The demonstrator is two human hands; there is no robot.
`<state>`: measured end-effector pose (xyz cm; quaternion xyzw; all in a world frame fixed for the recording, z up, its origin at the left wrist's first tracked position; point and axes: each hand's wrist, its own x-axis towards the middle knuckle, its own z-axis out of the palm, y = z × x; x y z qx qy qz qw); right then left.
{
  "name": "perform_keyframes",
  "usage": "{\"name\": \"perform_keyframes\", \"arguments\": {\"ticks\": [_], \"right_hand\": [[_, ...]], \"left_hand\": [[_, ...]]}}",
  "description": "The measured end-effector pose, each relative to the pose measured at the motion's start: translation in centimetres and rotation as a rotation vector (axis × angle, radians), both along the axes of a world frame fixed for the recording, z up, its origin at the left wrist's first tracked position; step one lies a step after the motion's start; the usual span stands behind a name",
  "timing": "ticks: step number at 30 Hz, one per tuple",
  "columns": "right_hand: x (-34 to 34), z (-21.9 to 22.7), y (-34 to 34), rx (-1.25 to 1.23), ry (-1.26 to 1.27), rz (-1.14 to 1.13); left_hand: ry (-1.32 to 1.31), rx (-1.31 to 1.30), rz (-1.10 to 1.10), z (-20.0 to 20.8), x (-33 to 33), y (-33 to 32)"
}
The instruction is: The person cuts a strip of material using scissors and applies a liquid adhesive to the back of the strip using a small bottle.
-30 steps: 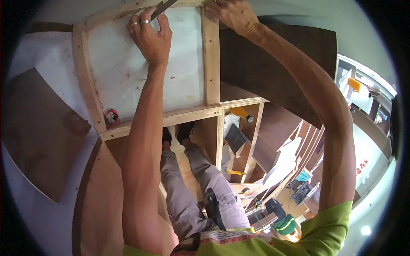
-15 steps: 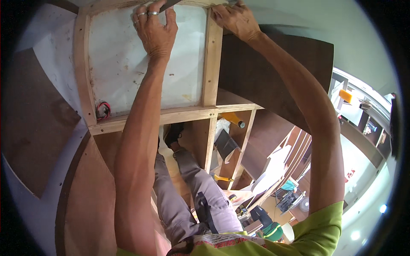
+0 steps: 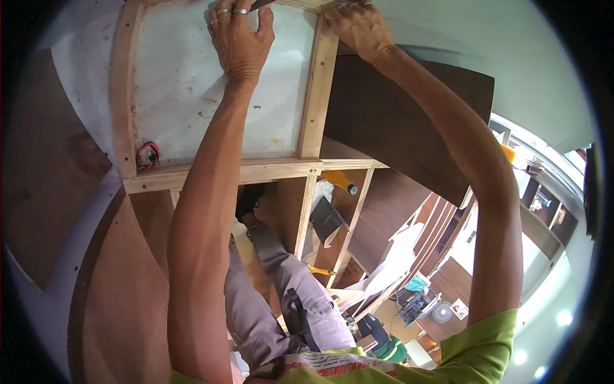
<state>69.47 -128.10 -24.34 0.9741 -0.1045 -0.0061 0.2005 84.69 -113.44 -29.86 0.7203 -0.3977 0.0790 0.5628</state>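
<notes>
My left hand (image 3: 242, 45), with rings on its fingers, is raised to the top of a pale wooden frame (image 3: 311, 102). Between its thumb and fingers lies a dark, thin strip (image 3: 261, 4), its far end cut off by the picture's edge. At the frame's upper right corner is my right hand (image 3: 361, 31), fingers bent and pressed together; whatever they grip is hidden. A stained white panel (image 3: 185, 89) fills the frame behind my left arm.
Red and black wires (image 3: 148, 155) coil in the frame's lower left corner. A dark brown board (image 3: 409, 109) slants under my right arm. Below are open wooden compartments with a yellow bottle-like thing (image 3: 339, 180) and a yellow-handled tool (image 3: 320, 271). A person in green (image 3: 390, 350) is far below.
The whole view has tilted and shifted slightly. Both hands appear a little further right and stay at the frame's top. The person in green far below shows in a different position.
</notes>
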Motion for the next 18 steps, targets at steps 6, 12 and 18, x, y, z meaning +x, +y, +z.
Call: {"name": "perform_keyframes", "arguments": {"ticks": [6,12,18], "right_hand": [[-0.8,-1.9,-0.5,0.056,-0.213,0.072],[-0.9,-2.0,-0.6,0.083,-0.259,0.118],[-2.0,-3.1,-1.4,-0.178,-0.271,0.149]], "left_hand": [[-0.007,0.026,-0.002,0.0,0.1,0.1],[-0.018,0.014,0.022,-0.2,0.4,0.3],[-0.001,0.026,0.012,-0.2,0.4,0.2]]}}
